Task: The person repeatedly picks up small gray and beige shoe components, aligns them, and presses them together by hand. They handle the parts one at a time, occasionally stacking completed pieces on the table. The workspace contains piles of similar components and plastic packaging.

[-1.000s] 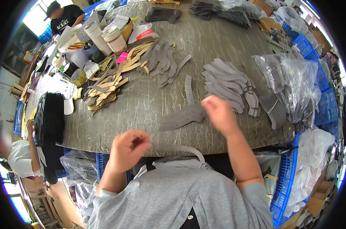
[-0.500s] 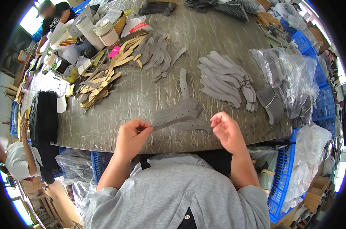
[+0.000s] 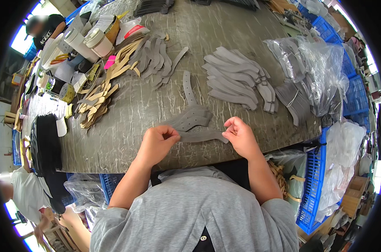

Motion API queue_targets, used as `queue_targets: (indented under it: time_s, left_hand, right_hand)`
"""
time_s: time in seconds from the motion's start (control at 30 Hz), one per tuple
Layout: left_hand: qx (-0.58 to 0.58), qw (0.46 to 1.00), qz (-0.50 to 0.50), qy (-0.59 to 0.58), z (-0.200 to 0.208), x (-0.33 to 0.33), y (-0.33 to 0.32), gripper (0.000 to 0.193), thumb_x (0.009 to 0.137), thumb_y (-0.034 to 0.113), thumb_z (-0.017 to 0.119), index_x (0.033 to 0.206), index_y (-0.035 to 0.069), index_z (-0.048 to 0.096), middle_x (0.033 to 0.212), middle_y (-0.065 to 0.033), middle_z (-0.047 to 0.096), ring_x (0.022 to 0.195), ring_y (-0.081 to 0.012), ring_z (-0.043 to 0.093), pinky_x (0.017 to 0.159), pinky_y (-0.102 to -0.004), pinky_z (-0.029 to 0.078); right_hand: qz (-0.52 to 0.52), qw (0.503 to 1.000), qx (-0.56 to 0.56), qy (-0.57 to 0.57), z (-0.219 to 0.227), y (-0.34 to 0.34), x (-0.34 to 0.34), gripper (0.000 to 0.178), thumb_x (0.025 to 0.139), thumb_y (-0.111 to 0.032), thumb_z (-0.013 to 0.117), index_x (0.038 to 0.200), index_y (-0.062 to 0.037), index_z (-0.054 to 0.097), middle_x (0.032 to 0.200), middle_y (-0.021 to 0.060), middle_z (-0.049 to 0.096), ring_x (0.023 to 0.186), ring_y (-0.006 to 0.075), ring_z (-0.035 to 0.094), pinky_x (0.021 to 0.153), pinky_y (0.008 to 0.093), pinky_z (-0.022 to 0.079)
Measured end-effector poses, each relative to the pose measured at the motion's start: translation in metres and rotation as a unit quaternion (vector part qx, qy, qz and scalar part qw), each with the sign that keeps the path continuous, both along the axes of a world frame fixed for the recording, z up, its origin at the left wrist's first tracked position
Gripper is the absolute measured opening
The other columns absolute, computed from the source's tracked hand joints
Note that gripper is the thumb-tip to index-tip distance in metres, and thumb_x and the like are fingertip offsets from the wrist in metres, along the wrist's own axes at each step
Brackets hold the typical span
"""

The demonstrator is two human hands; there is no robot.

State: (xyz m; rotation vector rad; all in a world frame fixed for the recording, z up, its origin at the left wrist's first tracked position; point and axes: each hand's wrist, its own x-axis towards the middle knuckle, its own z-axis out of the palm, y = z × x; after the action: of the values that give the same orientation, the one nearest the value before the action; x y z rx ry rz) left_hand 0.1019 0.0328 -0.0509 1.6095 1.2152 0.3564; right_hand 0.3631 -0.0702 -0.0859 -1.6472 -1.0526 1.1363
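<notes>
The left hand (image 3: 160,142) pinches the left end of a curved grey strip (image 3: 201,136) near the table edge (image 3: 199,158); the right hand (image 3: 241,136) is at its other end, though I cannot tell whether it grips. Just beyond, at twelve o'clock, lie hole-punched strips (image 3: 190,120); farther, a grey strip pile (image 3: 232,80) at one, clear plastic bags (image 3: 321,69) at two.

Single head-worn fisheye, left of a pair. Looks from above the near edge of the table (image 3: 133,111), facing down and forward; close over that edge, reaching past the table's left and right sides.
</notes>
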Motion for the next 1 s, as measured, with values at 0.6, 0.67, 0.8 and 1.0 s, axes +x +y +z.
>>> queue_targets:
  time_s: [0.6,0.67,0.8,1.0]
  left_hand:
    - [0.052,0.995,-0.035,0.075,-0.016,0.007,0.007,0.015,0.083,0.011,0.071,0.089,-0.003,0.071,0.071,-0.0092,0.068,0.063,-0.0113,0.061,0.06,-0.0283,0.049]
    - [0.079,0.993,-0.041,0.08,-0.017,0.007,0.007,0.016,0.082,0.012,0.071,0.09,-0.002,0.071,0.074,-0.0113,0.069,0.066,-0.014,0.063,0.063,-0.0298,0.05]
    - [0.078,0.992,-0.042,0.095,-0.015,0.009,0.007,0.017,0.082,0.013,0.071,0.091,-0.002,0.071,0.078,-0.0145,0.071,0.071,-0.0187,0.066,0.068,-0.032,0.052]
    - [0.089,0.99,-0.044,0.1,-0.016,0.009,0.008,0.017,0.082,0.013,0.07,0.09,-0.002,0.071,0.079,-0.0145,0.071,0.072,-0.0191,0.067,0.069,-0.0321,0.052]
  right_hand:
    - [0.031,0.987,-0.072,-0.137,0.008,0.011,-0.002,0.029,0.083,-0.007,0.07,0.106,-0.0027,0.054,0.073,0.0096,0.062,0.068,0.0243,0.062,0.065,0.0367,0.048]
    - [0.036,0.983,-0.073,-0.162,0.011,0.011,-0.004,0.029,0.083,-0.007,0.07,0.107,-0.003,0.054,0.074,0.0113,0.064,0.07,0.0276,0.063,0.066,0.0385,0.049]
    - [0.044,0.977,-0.056,-0.203,0.012,0.011,-0.006,0.028,0.084,-0.008,0.07,0.107,-0.0038,0.054,0.076,0.0135,0.065,0.073,0.0318,0.065,0.067,0.0413,0.049]
    - [0.041,0.972,-0.044,-0.228,0.011,0.009,-0.008,0.027,0.084,-0.008,0.07,0.106,-0.0044,0.054,0.078,0.0143,0.066,0.075,0.0342,0.066,0.068,0.0428,0.05]
